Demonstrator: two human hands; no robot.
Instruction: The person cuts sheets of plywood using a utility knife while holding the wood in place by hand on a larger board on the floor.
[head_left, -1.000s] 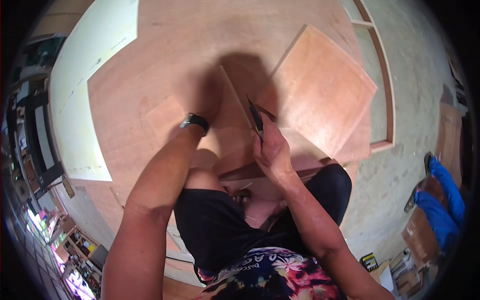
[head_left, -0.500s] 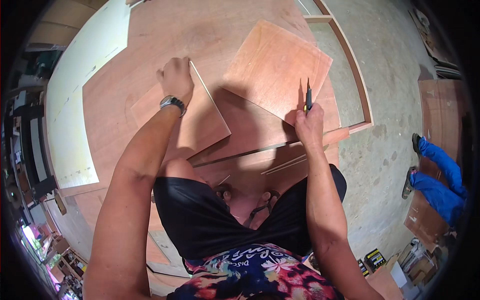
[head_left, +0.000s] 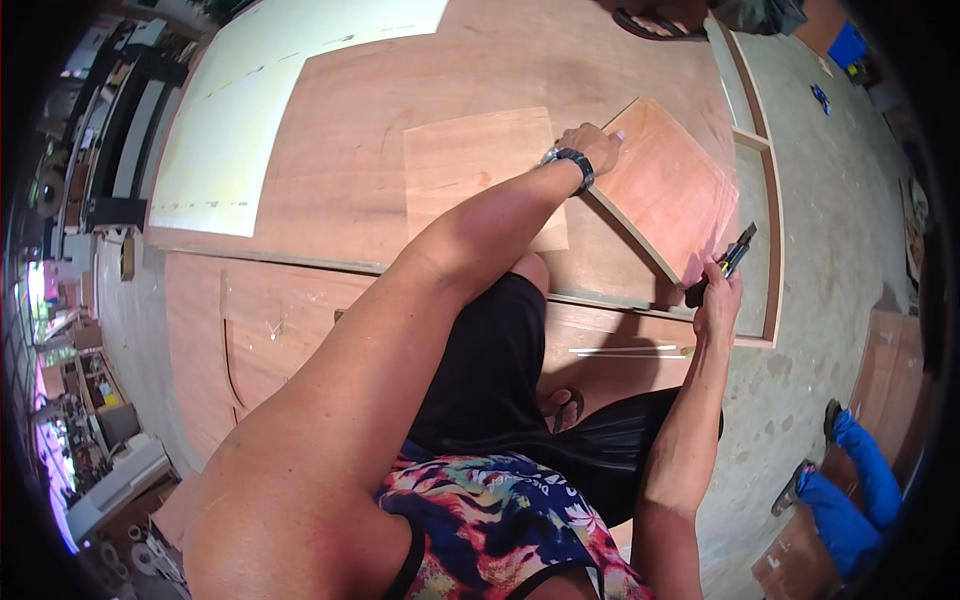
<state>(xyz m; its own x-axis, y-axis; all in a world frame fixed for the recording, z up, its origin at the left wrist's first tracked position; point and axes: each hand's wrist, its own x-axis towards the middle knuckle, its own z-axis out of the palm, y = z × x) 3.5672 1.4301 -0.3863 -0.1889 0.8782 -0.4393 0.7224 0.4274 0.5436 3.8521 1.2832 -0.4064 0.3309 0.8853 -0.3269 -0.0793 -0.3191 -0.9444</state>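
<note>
With its fingers at the upper left edge of a square plywood panel [head_left: 665, 180], my left hand [head_left: 588, 150] grips that panel; a watch is on the wrist. The panel's left edge looks slightly raised off the large plywood sheet [head_left: 350, 130] below. My right hand [head_left: 718, 300] is closed around a dark utility knife [head_left: 738, 255], close to the panel's lower right corner, with the knife pointing up and away. A second square plywood panel [head_left: 470, 150] lies flat on the sheet to the left, partly covered by my left forearm.
A white sheet [head_left: 275, 85] lies at the far left. Thin pale strips [head_left: 625, 352] rest near my knees. A wooden frame [head_left: 775, 220] stands on the concrete floor at right. Another person's sandalled foot [head_left: 660, 22] is at the far edge; blue-trousered legs [head_left: 850, 490] are at lower right.
My left hand has let go of the left panel and moved right onto the other panel. The left panel now lies flat. My right hand still holds the knife; the view has shifted.
</note>
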